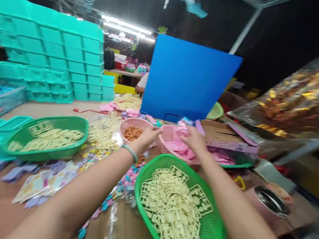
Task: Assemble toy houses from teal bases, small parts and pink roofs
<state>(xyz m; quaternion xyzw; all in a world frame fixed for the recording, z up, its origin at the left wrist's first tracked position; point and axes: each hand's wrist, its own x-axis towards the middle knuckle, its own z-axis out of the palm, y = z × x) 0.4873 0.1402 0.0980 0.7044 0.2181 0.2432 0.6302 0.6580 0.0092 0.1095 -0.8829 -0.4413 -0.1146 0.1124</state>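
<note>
My left hand (147,136), a pale green band on its wrist, is closed with its fingertips at the left rim of a pink basket (165,143). Pink plastic pieces (183,150) lie in that basket. Over its right side, my right hand (194,140) is closed on a light pink piece (182,130), blurred by motion. Just left stands another pink basket (123,125) with small orange-brown parts (133,133). Below my hands, a green basket (216,236) holds cream plastic part frames (171,207).
Left are a second green basket (81,142) of cream frames and stacked turquoise trays (48,50). A blue board (191,80) stands ahead, with a person's arm (140,89) beside it. Right are a cardboard box (225,134), a lidded cup (265,206) and a clear bag (304,91).
</note>
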